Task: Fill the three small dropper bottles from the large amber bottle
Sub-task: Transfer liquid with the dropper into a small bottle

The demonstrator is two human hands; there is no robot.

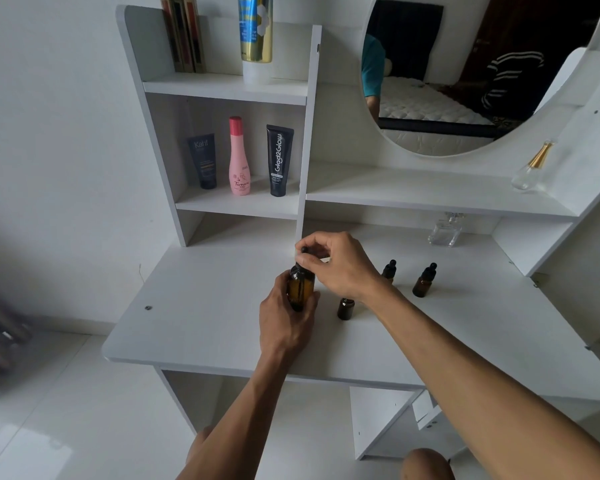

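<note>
The amber bottle (301, 289) stands mid-desk, the left hand (286, 327) wrapped round its body to steady it while the right hand (340, 263) pinches its dropper cap (305, 251), probably to work it. Three small bottles (346, 308) (389, 270) (424, 280) wait just right, the nearest uncapped. White desk (205, 323), cosmetics shelves (236, 202), round mirror (465, 74).

Left hand (284, 327) grips the large amber bottle (301, 289) on the white dressing table (201, 320), right hand (340, 265) pinches its dropper cap (305, 251), one uncapped small bottle (346, 308) just beside, two capped ones (423, 281) farther right.
</note>
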